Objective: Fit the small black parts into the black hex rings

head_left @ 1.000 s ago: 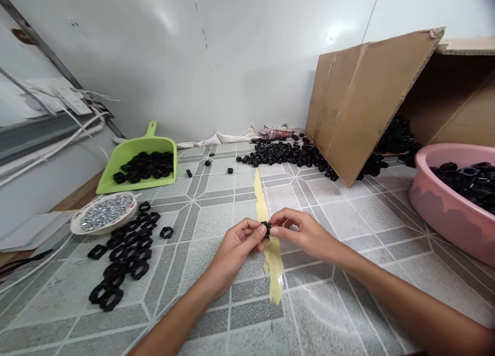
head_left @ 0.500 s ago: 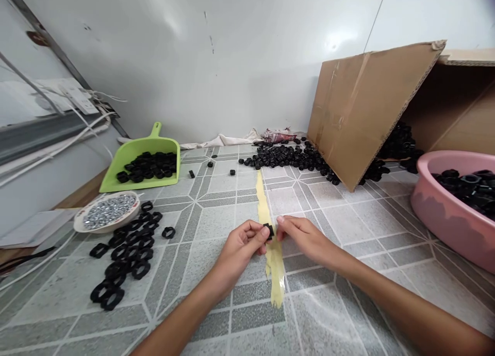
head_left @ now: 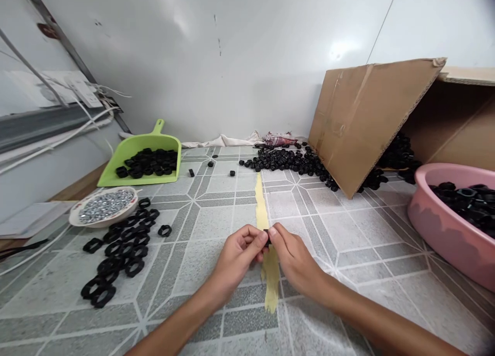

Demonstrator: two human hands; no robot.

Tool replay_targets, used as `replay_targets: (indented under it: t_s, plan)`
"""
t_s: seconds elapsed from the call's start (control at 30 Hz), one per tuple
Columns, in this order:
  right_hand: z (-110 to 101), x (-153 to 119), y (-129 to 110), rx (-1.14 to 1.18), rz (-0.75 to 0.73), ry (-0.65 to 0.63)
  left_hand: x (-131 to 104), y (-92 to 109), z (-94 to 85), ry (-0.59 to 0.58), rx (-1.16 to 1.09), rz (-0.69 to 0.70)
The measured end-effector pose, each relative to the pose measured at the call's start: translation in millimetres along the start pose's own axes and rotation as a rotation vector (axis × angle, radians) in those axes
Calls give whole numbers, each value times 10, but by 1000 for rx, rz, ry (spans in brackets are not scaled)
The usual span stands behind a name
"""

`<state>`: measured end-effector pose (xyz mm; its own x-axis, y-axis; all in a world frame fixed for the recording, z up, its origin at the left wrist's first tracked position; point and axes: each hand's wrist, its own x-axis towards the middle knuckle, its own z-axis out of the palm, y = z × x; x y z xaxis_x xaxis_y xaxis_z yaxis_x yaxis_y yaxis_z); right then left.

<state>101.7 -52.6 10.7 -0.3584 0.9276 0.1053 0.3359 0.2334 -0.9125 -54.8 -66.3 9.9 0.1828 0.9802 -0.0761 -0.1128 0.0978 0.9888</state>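
Note:
A small black plastic ring (head_left: 266, 238) is pinched between the thumb and fingers of my left hand (head_left: 242, 250), above a yellow strip (head_left: 271, 289) on the tiled surface. My right hand (head_left: 294, 255) is closed on the ring's right side, thumb and fingertips against it. Most of the ring is covered by my fingers, and whether anything small sits under my right fingertips cannot be seen. Left of my hands lies a group of black hexagonal rings (head_left: 127, 248), with one ring (head_left: 164, 231) a little apart.
A bowl of small silvery metal pieces (head_left: 73, 216) stands at left, before a green dustpan (head_left: 104, 178) holding black parts. More black parts (head_left: 278, 158) spill from under a tilted cardboard box (head_left: 356, 124). At right is a pink basin (head_left: 433, 227) of black parts.
My right hand has moved left and closed on the ring; before, it was just apart from it. My left hand keeps its hold. The view has shifted slightly.

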Motion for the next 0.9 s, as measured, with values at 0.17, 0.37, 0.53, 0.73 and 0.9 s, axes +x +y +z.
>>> replay_targets:
  t_s: [0.17,0.37,0.53,0.73,0.9]
  plan:
    - [61,-2,31,199,131,53,-100,-32,109,159,294,241]
    - [11,14,37,425,373,-67,-147,41,4,3,695,459]
    - [-44,-8,-44,494,265,-162,-144,185,-92,-56,696,478]
    - [-198,113,4,535,264,-25,-116,413,-439,-140,544,103]
    - [-738,-169,77,282,-56,621,-81,560,-1049,603,1243,-32]
